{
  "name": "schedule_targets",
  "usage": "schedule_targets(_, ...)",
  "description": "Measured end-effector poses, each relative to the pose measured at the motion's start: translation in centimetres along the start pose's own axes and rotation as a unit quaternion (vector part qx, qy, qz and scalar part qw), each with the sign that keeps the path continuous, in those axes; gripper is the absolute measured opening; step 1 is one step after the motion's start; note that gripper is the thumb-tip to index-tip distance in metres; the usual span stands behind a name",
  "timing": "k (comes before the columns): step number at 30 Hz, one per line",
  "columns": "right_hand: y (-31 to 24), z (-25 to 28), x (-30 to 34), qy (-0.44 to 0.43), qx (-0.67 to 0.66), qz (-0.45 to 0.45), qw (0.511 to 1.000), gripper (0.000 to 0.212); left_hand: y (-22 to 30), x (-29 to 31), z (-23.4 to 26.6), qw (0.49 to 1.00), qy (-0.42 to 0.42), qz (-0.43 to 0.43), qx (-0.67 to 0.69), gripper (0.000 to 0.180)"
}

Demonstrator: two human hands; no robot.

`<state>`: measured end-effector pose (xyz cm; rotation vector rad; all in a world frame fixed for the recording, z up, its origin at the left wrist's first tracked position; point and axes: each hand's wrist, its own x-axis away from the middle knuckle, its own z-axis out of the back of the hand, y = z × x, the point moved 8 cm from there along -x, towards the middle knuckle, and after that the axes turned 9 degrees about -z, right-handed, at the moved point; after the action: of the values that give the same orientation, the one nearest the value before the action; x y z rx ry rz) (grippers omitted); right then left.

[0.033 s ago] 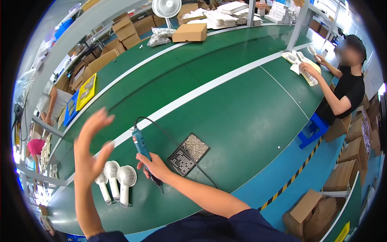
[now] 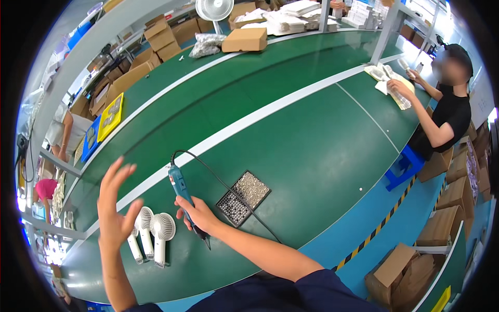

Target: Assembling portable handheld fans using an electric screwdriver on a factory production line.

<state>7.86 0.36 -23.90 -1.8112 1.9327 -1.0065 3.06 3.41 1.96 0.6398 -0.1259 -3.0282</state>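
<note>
My right hand [image 2: 200, 214] is wrapped round a teal electric screwdriver [image 2: 178, 179], which is tilted with its dark bit end toward me and its cable running back over the table. My left hand [image 2: 115, 205] is raised with fingers spread, holding nothing. Beside and partly behind it, several white handheld fans lie on the green table; the rightmost fan [image 2: 162, 231] and the middle fan [image 2: 146, 234] show most, while my left hand partly covers the left one. Right of the screwdriver is a black tray [image 2: 236, 224] of small metal screws, crossed by the cable.
A white strip [image 2: 244, 122] runs along the table. Beyond it are a yellow tray [image 2: 110, 118], a blue tray [image 2: 91, 139], a cardboard box [image 2: 244, 40] and a standing fan [image 2: 214, 9]. A co-worker [image 2: 452, 104] handles white parts at the right, on a blue stool [image 2: 404, 169].
My left hand has come down a little, its fingers still apart. My right hand and the screwdriver stay almost in place.
</note>
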Motion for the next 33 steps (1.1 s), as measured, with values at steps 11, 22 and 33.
schedule_targets(11,-2.7,3.8,1.5,0.078,0.062,0.056,0.993,0.049,-8.4,24.5,-6.6,0.968,-0.015,0.251,-0.020,0.067)
schedule_targets(22,-0.9,3.8,1.9,0.063,0.023,0.010,0.998,0.045,-5.5,22.9,-11.8,0.963,-0.133,0.235,-0.030,0.079)
schedule_targets(33,-0.6,3.2,1.4,0.044,0.037,-0.007,0.998,0.041,-0.6,21.3,-13.5,0.939,-0.218,0.255,-0.077,0.084)
